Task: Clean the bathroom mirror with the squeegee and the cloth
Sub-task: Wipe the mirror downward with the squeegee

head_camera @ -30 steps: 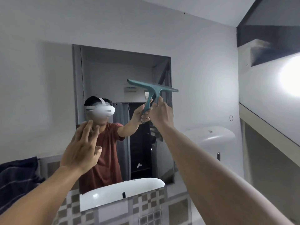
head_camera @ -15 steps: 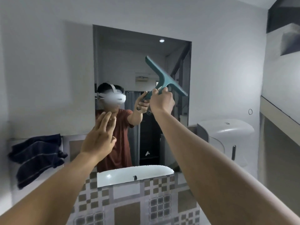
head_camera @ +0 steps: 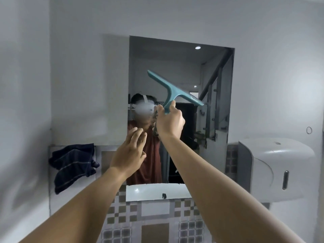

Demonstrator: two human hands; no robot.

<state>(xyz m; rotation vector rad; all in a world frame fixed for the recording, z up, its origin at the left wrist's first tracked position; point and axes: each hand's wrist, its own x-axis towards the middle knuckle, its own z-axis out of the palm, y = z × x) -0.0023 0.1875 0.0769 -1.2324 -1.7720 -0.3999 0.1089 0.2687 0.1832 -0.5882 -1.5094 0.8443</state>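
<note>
The bathroom mirror hangs on the grey wall straight ahead. My right hand is raised in front of its middle and grips the handle of a teal squeegee. The squeegee blade is tilted, its left end higher than its right. My left hand is held up lower left of the right hand, fingers spread, holding nothing. A dark blue striped cloth is draped on the ledge left of the mirror, away from both hands.
A white wall dispenser is mounted right of the mirror. Checkered tiles cover the wall under the mirror. A white basin shows in the mirror's lower part as a reflection. A small ring hook sits on the right wall.
The squeegee blade has tilted from nearly level to steeply slanted and shifted left across the mirror. The view has swung right and back, showing the cloth and dispenser. The left hand stays raised and open.
</note>
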